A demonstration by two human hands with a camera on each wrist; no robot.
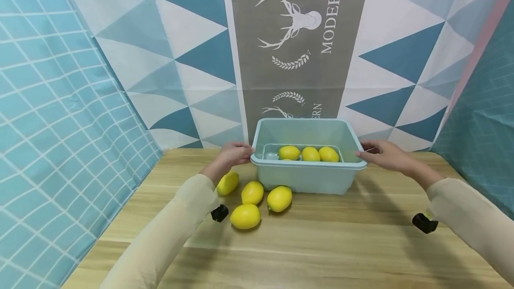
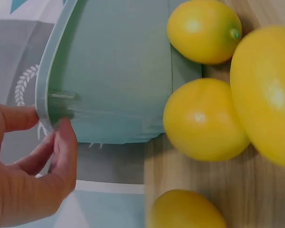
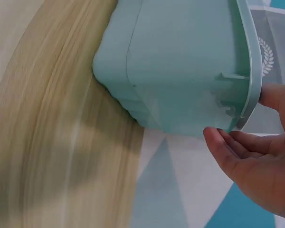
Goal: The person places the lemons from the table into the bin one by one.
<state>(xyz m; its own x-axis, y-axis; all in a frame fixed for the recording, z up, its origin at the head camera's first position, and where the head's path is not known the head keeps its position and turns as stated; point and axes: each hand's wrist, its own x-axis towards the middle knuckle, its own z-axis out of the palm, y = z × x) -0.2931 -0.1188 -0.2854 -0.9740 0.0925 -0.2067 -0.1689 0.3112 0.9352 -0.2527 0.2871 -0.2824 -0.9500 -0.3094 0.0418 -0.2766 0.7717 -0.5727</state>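
Observation:
A pale blue-green plastic bin (image 1: pixel 307 177) stands at the back of the wooden table with several lemons (image 1: pixel 311 154) inside. At its left end my left hand (image 1: pixel 234 154) pinches the rim, thumb above and fingers curled beneath, as the left wrist view shows on the bin's rim (image 2: pixel 42 85). My right hand (image 1: pixel 383 154) grips the opposite end; in the right wrist view its thumb lies on the rim (image 3: pixel 254 71) and its fingers are under the edge. Loose lemons (image 1: pixel 246 216) lie on the table before the bin's left part, close to my left forearm.
The wooden table (image 1: pixel 321 244) reaches up to a patterned backdrop (image 1: pixel 196 57) right behind the bin. A blue grid-patterned cloth (image 1: pixel 52 115) borders the left side, and a teal cloth (image 1: pixel 482 133) the right.

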